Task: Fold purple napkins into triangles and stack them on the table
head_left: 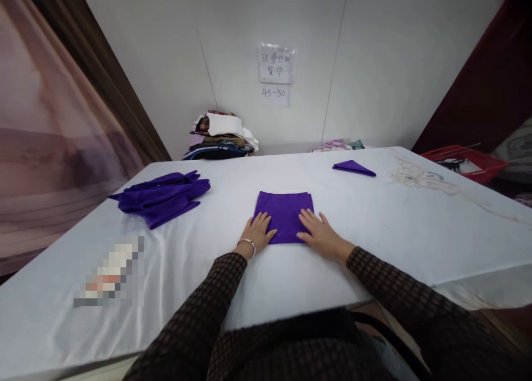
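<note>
A purple cloth (284, 212), folded into a square, lies flat on the white-covered table (266, 270) in front of me. My left hand (258, 231) rests open on its near left corner, fingers stretched out, with a bracelet at the wrist. My right hand (318, 232) lies open on its near right corner, fingers flat on the fabric. Neither hand grips anything.
A heap of unfolded purple cloths (162, 197) lies at the left. A purple cloth folded into a triangle (354, 168) sits at the far right. A stack of clothes (222, 136) stands against the back wall. A red basket (465, 162) is beyond the table's right edge.
</note>
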A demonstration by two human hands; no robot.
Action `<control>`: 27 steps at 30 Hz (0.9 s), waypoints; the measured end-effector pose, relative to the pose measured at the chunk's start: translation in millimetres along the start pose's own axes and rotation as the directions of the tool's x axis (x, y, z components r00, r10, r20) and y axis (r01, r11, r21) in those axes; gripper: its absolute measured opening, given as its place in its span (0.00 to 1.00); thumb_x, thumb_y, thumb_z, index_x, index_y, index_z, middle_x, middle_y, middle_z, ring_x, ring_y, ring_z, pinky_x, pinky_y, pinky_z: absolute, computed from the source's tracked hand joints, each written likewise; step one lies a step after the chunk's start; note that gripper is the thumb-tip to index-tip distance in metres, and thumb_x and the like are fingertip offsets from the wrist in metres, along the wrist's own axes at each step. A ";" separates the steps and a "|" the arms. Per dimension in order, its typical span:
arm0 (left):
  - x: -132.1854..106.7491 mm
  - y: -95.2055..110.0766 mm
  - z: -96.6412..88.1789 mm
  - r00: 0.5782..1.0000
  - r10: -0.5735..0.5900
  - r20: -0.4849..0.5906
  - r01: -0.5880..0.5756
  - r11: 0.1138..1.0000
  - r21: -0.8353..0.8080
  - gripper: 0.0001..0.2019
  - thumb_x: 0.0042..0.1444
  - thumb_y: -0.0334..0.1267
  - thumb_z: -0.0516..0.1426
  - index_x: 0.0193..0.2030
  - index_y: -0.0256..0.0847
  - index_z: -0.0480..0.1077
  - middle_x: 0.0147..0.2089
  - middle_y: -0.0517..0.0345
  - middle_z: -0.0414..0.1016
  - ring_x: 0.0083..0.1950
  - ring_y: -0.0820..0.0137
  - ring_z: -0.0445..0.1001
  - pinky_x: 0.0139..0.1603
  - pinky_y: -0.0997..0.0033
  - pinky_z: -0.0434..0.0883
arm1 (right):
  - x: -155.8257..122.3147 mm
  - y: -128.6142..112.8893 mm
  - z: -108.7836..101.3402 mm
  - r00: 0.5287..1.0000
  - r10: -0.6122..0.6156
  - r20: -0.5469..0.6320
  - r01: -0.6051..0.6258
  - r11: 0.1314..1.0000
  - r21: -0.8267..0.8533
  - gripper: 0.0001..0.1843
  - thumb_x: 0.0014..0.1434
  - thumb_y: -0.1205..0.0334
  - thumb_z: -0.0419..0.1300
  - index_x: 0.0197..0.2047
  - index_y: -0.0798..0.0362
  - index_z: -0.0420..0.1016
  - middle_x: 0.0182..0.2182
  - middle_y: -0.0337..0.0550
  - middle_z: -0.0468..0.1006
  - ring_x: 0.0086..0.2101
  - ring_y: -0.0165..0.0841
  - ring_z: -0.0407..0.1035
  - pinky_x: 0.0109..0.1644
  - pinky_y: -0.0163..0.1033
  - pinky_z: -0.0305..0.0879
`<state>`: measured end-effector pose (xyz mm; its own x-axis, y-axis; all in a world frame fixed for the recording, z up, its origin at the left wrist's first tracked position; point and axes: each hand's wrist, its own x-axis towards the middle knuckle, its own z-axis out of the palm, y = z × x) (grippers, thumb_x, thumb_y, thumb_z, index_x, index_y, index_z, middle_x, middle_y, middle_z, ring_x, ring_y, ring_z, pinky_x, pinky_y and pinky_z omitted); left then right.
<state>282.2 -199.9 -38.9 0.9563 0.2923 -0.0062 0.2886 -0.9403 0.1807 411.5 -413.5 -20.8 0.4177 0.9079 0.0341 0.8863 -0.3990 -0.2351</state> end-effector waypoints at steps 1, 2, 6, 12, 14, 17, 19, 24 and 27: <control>-0.3 0.6 -0.7 1.000 0.000 0.001 0.000 1.000 0.000 0.27 0.63 0.51 0.45 0.65 0.41 0.55 0.70 0.50 0.50 0.71 0.62 0.44 0.68 0.54 0.44 | -6.0 -9.1 3.2 0.997 -0.081 0.017 0.081 0.997 0.009 0.40 0.62 0.37 0.38 0.68 0.55 0.48 0.67 0.53 0.47 0.66 0.43 0.39 0.65 0.57 0.35; -0.5 1.1 -1.4 1.000 0.000 0.001 0.000 1.000 0.002 0.27 0.63 0.50 0.45 0.66 0.42 0.55 0.70 0.50 0.50 0.71 0.62 0.44 0.68 0.54 0.43 | -11.6 -16.3 6.7 0.989 -0.144 0.037 0.143 0.990 0.018 0.40 0.62 0.37 0.39 0.68 0.55 0.48 0.67 0.52 0.48 0.65 0.43 0.40 0.66 0.56 0.35; -1.3 2.4 -2.8 1.000 -0.005 -0.007 0.005 1.000 0.000 0.27 0.63 0.50 0.45 0.65 0.42 0.55 0.70 0.50 0.50 0.71 0.62 0.44 0.68 0.55 0.43 | -29.9 -13.1 15.4 0.988 -0.143 0.060 0.144 0.990 -0.006 0.37 0.63 0.39 0.41 0.68 0.53 0.49 0.66 0.51 0.51 0.65 0.43 0.44 0.65 0.58 0.37; -0.3 1.4 0.0 1.000 0.005 -0.020 -0.006 1.000 -0.024 0.27 0.62 0.51 0.45 0.65 0.43 0.55 0.70 0.51 0.50 0.71 0.63 0.44 0.68 0.56 0.43 | -44.2 2.8 6.1 0.998 -0.038 -0.041 0.032 0.989 -0.141 0.38 0.63 0.39 0.40 0.67 0.56 0.51 0.66 0.56 0.51 0.64 0.47 0.43 0.64 0.62 0.37; 0.5 1.2 1.2 1.000 0.000 -0.019 0.000 1.000 -0.014 0.27 0.62 0.51 0.45 0.65 0.43 0.55 0.70 0.51 0.49 0.71 0.63 0.44 0.68 0.56 0.43 | -39.5 -16.2 4.4 0.993 -0.102 -0.065 0.091 0.984 -0.154 0.40 0.62 0.37 0.40 0.67 0.57 0.51 0.66 0.56 0.49 0.65 0.46 0.40 0.65 0.60 0.35; 1.3 0.9 2.4 1.000 -0.006 -0.006 0.007 1.000 0.010 0.26 0.63 0.49 0.44 0.66 0.42 0.53 0.71 0.51 0.48 0.71 0.63 0.43 0.68 0.55 0.43 | -22.4 -56.7 10.0 0.972 -0.233 -0.041 0.226 0.967 -0.120 0.42 0.61 0.35 0.40 0.68 0.58 0.50 0.66 0.55 0.49 0.65 0.45 0.39 0.66 0.58 0.34; 1.6 0.4 2.8 1.000 -0.006 0.005 0.006 1.000 0.021 0.25 0.63 0.45 0.44 0.66 0.42 0.53 0.71 0.52 0.48 0.71 0.64 0.43 0.68 0.56 0.43 | -9.8 -78.2 17.3 0.963 -0.268 -0.015 0.266 0.960 -0.088 0.43 0.61 0.35 0.41 0.67 0.60 0.51 0.66 0.57 0.51 0.65 0.45 0.41 0.66 0.57 0.34; 1.7 -0.9 3.6 1.000 -0.004 0.001 0.004 1.000 0.013 0.26 0.63 0.48 0.43 0.66 0.43 0.52 0.71 0.52 0.48 0.71 0.64 0.43 0.68 0.55 0.43 | -7.6 -75.6 28.0 0.963 -0.265 0.045 0.266 0.963 -0.029 0.42 0.62 0.37 0.42 0.67 0.61 0.50 0.66 0.56 0.49 0.65 0.44 0.42 0.66 0.56 0.37; 2.1 -0.7 4.6 1.000 0.003 -0.002 -0.003 1.000 0.009 0.28 0.63 0.52 0.42 0.66 0.41 0.52 0.71 0.52 0.48 0.71 0.62 0.43 0.68 0.54 0.43 | -28.6 -46.2 24.0 0.971 -0.227 0.074 0.229 0.973 -0.023 0.39 0.63 0.38 0.40 0.67 0.58 0.50 0.66 0.53 0.49 0.65 0.43 0.43 0.65 0.56 0.39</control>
<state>284.2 -199.5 -43.5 0.9572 0.2894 -0.0036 0.2857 -0.9427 0.1723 353.9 -417.9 -34.2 0.1896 0.9818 0.0145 0.9628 -0.1830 -0.1991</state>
